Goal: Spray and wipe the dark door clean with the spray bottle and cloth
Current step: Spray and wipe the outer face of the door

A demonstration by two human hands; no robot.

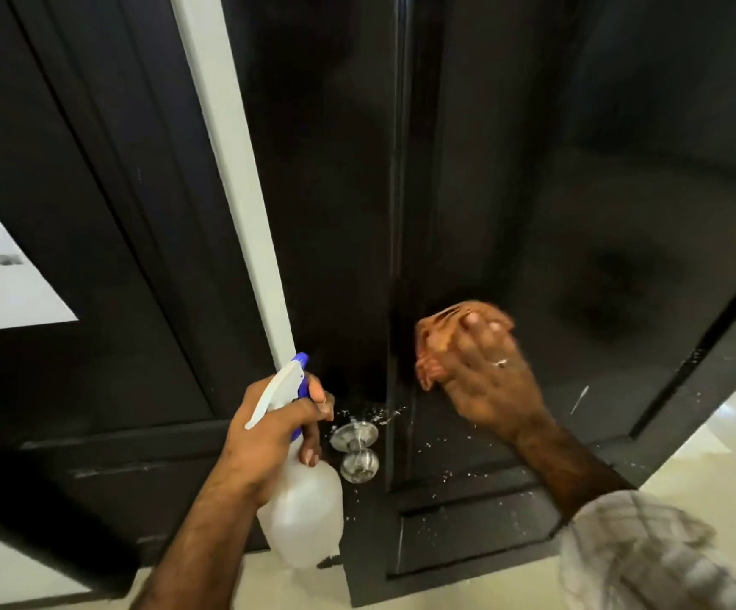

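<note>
The dark door (555,191) fills the right half of the head view, glossy, with white droplets scattered near its lower panels. My right hand (489,380) presses an orange cloth (445,328) against the door just right of the raised vertical moulding; the hand is motion-blurred. My left hand (269,424) grips the neck of a translucent white spray bottle (304,508) with a white and blue trigger head, held in front of the door left of the cloth. A silver round knob (357,451) sticks out just right of the bottle.
A white strip of frame (234,169) runs between this door and another dark door (71,257) on the left, which carries a white printed sheet (1,275). Pale glossy floor tiles (718,455) show at the lower right and along the bottom.
</note>
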